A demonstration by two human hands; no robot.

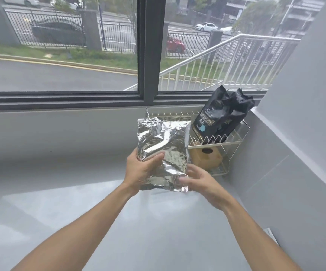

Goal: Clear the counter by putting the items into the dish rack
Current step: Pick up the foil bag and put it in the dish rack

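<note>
A crinkled silver foil bag (164, 145) is held upright above the grey counter (158, 222), just left of the dish rack. My left hand (140, 169) grips its lower left side with the thumb across the front. My right hand (199, 180) holds the bottom right corner from below. The two-tier wire dish rack (234, 140) stands in the corner behind the bag. A black coffee bag (219, 116) stands on its upper tier. A tan box (205, 156) with a dark oval label sits on the lower tier.
A grey wall (305, 114) closes the right side next to the rack. A dark-framed window sill (60, 100) runs along the back. A white object (271, 234) peeks in at the counter's right edge.
</note>
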